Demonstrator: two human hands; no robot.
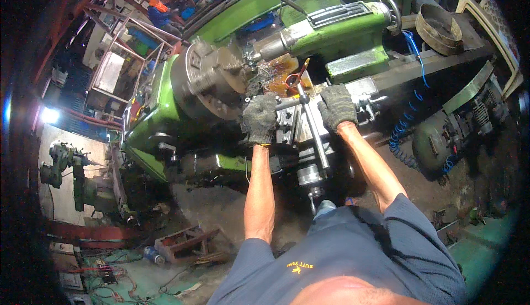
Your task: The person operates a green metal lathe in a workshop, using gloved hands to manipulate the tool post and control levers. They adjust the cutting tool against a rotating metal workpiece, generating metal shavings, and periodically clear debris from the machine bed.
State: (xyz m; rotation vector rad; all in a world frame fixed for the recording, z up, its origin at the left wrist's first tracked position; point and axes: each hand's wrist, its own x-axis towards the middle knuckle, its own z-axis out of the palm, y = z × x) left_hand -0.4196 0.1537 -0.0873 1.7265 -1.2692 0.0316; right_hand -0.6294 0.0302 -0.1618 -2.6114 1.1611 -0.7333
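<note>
My left hand (260,119), in a dark grey knit glove, is closed at the left side of the tool post (287,124), close to the chuck. Its fingers bend downward, hiding what they grip. A metal lever (313,125) with a short crossbar stands between my hands, its crossbar end close to my left hand. My right hand (338,107), gloved alike, curls over the carriage right of the lever; what lies beneath its fingers is hidden. The lathe chuck (205,75) looks smeared by motion. Beyond the tool post, a small reddish pot (293,80) holds a brush-like stick.
The green tailstock (342,37) faces the chuck, with curled metal chips (271,75) nearby. A round metal ring (439,27) rests at the right. A blue coiled hose (406,133) hangs near a green motor unit (441,139). Another person (159,12) in an orange head covering is far left.
</note>
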